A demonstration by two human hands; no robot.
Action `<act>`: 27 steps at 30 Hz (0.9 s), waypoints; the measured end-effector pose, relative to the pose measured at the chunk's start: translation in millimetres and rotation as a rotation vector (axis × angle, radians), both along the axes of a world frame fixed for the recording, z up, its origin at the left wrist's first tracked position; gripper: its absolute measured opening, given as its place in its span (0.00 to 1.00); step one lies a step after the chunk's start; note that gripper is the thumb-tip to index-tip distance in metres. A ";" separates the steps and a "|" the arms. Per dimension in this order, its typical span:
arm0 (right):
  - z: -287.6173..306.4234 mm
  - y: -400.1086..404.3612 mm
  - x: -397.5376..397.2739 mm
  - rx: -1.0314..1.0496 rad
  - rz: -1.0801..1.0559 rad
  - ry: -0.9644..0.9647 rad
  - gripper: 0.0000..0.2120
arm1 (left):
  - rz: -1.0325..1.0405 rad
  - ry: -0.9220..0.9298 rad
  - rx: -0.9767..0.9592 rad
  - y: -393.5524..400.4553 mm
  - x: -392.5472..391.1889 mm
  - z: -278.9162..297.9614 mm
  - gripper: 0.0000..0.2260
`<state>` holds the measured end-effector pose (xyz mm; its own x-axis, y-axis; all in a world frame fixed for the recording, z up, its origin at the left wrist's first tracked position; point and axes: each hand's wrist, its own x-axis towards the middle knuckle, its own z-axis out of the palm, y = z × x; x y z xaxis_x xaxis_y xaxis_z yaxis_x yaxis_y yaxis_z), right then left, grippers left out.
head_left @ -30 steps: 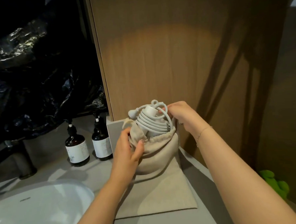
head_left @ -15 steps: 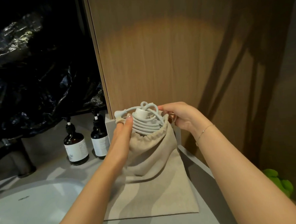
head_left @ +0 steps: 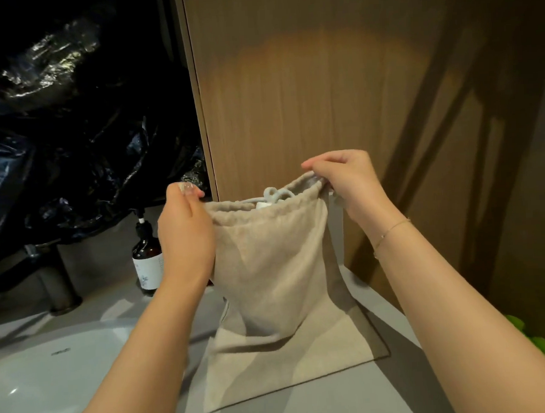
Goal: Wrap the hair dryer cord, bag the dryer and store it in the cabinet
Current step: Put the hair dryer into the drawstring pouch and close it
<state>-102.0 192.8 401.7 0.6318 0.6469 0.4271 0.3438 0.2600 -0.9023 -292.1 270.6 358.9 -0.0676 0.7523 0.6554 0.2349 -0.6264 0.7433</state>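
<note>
A beige drawstring cloth bag (head_left: 274,269) stands up from the grey counter (head_left: 307,409), its bottom folded flat on the surface. My left hand (head_left: 184,233) grips the left side of the bag's rim and my right hand (head_left: 345,183) pinches the right side, stretching the mouth wide. Just a bit of the white hair dryer with its wrapped cord (head_left: 274,197) shows inside the opening; the bulk of it is hidden in the bag. The wooden cabinet door (head_left: 322,93) rises directly behind the bag.
A brown pump bottle (head_left: 146,257) stands behind my left wrist. A white sink basin (head_left: 46,382) fills the lower left, with a dark tap (head_left: 55,281) behind it. Black plastic sheeting (head_left: 71,122) covers the wall at left. Something green (head_left: 537,337) lies low at right.
The bag has been pulled up over the dryer, which now sits almost wholly inside. Both hands moved from the dryer and cord to the two sides of the rim.
</note>
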 end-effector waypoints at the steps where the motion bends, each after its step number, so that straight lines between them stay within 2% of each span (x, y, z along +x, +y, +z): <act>1: 2.0 -0.8 -1.8 0.026 0.010 -0.003 0.08 | 0.008 0.007 0.003 -0.5 -2.3 3.2 0.12; 4: 1.3 0.5 -6.2 0.076 0.022 -0.007 0.10 | -0.079 0.122 -0.068 6.3 -12.3 13.0 0.14; 7: -1.7 4.7 -8.0 0.084 0.020 -0.026 0.10 | -0.433 0.276 -0.195 3.8 -24.6 21.9 0.19; 9: -1.6 6.2 -6.0 0.082 0.038 -0.055 0.11 | -0.576 0.381 -0.264 -1.0 -32.9 24.5 0.20; 13: -0.9 5.9 -5.8 0.089 0.080 -0.115 0.13 | -0.607 0.618 -0.438 -1.9 -47.9 29.7 0.21; 15: -1.1 6.7 -7.1 0.063 0.063 -0.143 0.12 | -0.637 0.652 -0.540 0.1 -50.5 30.5 0.23; 17: -0.6 8.8 -6.2 -0.024 0.009 -0.210 0.12 | -0.672 0.575 -0.609 0.3 -47.5 28.6 0.19; 19: -0.3 10.4 -5.5 -0.152 -0.031 -0.291 0.15 | -0.670 0.392 -0.694 3.5 -41.3 24.6 0.14; 22: -3.6 12.2 -15.0 -0.228 0.004 -0.432 0.18 | -0.632 0.103 -0.812 9.9 -27.5 16.1 0.13; 25: -11.0 11.1 -33.3 -0.230 0.172 -0.462 0.17 | -0.697 -0.102 -0.887 7.7 -13.9 10.9 0.07; 27: -12.0 9.6 -41.9 -0.281 0.308 -0.498 0.26 | -0.711 -0.128 -0.870 6.6 -8.2 8.5 0.08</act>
<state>-143.9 202.4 389.7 0.1698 0.8966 0.4089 0.6860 0.1903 -0.7022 -300.3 277.1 367.4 0.5286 0.8440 -0.0912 -0.0771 0.1547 0.9849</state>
